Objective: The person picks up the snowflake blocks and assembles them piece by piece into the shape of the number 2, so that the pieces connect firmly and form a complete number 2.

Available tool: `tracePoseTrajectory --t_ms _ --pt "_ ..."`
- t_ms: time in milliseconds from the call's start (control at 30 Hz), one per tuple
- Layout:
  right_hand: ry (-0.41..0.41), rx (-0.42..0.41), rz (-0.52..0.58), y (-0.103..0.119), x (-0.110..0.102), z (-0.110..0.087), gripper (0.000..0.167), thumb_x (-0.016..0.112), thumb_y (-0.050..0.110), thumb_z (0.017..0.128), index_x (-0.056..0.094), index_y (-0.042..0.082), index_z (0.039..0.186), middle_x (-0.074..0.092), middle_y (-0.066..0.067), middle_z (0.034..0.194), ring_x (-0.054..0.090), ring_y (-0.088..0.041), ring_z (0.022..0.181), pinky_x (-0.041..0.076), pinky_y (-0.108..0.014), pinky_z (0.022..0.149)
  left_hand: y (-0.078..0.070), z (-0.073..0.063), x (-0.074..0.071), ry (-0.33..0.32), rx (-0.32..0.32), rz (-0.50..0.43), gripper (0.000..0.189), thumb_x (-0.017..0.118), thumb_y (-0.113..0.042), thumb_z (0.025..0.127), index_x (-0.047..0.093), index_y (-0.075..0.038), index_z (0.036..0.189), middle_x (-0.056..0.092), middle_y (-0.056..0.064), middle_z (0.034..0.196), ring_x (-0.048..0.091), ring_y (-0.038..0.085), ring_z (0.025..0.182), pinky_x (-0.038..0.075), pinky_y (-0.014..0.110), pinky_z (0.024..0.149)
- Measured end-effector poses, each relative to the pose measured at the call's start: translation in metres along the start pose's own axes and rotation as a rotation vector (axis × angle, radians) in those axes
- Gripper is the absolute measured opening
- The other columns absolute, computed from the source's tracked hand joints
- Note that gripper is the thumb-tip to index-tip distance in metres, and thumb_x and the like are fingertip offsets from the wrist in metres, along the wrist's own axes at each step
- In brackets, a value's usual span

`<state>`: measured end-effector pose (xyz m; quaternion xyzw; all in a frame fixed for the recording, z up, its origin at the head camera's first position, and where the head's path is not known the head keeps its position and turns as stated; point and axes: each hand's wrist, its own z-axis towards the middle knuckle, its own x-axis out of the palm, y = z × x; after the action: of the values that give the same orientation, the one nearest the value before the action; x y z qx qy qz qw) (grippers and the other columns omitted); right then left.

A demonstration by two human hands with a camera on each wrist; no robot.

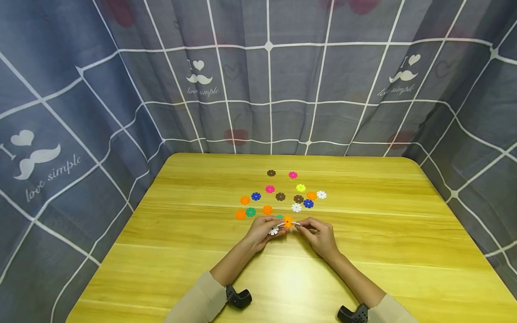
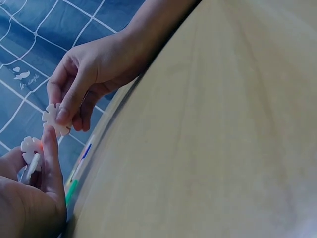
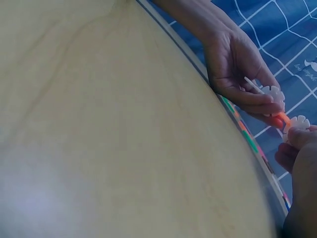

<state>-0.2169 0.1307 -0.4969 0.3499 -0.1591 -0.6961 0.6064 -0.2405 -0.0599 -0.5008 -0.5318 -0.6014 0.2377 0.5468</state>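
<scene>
Near the middle of the table, my left hand (image 1: pixel 259 232) holds notched plastic snowflake discs: a white disc (image 1: pixel 273 231) faces up, and another white disc (image 3: pixel 273 94) stands on edge by the fingers. An orange disc (image 1: pixel 288 220) stands between the two hands, fitted against the left hand's white pieces. My right hand (image 1: pixel 322 237) pinches one more white disc (image 2: pixel 50 117) between thumb and fingers, its edge at the orange disc. How deep their slots engage cannot be seen. Fingers partly hide the held pieces.
Loose discs lie flat beyond the hands, among them a green disc (image 1: pixel 251 212), a blue disc (image 1: pixel 308 203), a yellow disc (image 1: pixel 300 187) and a pink disc (image 1: pixel 292 175). The wooden table (image 1: pixel 181 269) ends at a grey checked curtain (image 1: pixel 242 80) behind and at both sides.
</scene>
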Motion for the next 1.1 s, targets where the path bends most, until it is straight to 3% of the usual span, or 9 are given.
tracePoseTrajectory --t_ms 400,667,933,1100 --pt "-0.013 -0.023 0.034 -0.0032 0.0038 -0.0007 0.012 0.067 -0.018 0.072 0.063 -0.009 0.079 0.066 -0.023 0.079 0.066 -0.031 0.068 0.053 -0.024 0.065 -0.0018 0.0019 -0.0024 0.023 -0.051 -0.011 0.024 0.053 -0.002 0.092 0.055 0.016 0.107 0.061 0.021 0.092 0.067 0.020 0.076 0.052 0.026 0.075" --pt "-0.012 0.044 0.082 -0.0017 0.0067 0.0026 0.015 0.065 -0.022 0.071 0.063 -0.011 0.080 0.065 -0.023 0.078 0.064 -0.037 0.067 0.054 -0.030 0.063 -0.0061 0.0006 -0.0070 0.056 -0.078 -0.016 0.027 0.052 -0.005 0.093 0.053 0.015 0.111 0.062 0.019 0.090 0.067 0.019 0.076 0.052 0.025 0.073" --pt "-0.035 0.091 0.115 -0.0044 0.0095 0.0056 0.014 0.064 -0.019 0.074 0.064 -0.011 0.086 0.065 -0.023 0.084 0.065 -0.036 0.074 0.054 -0.032 0.068 -0.0067 0.0006 -0.0078 0.135 -0.042 -0.069 0.035 0.052 -0.008 0.094 0.045 0.013 0.122 0.061 0.015 0.092 0.066 0.018 0.077 0.053 0.022 0.070" --pt "-0.012 0.076 0.117 -0.0044 0.0075 0.0060 0.016 0.064 -0.020 0.074 0.064 -0.012 0.088 0.065 -0.024 0.086 0.064 -0.036 0.077 0.054 -0.036 0.069 -0.0061 0.0013 -0.0064 0.132 -0.038 -0.052 0.033 0.053 -0.006 0.093 0.048 0.014 0.118 0.061 0.014 0.092 0.066 0.019 0.076 0.053 0.022 0.069"
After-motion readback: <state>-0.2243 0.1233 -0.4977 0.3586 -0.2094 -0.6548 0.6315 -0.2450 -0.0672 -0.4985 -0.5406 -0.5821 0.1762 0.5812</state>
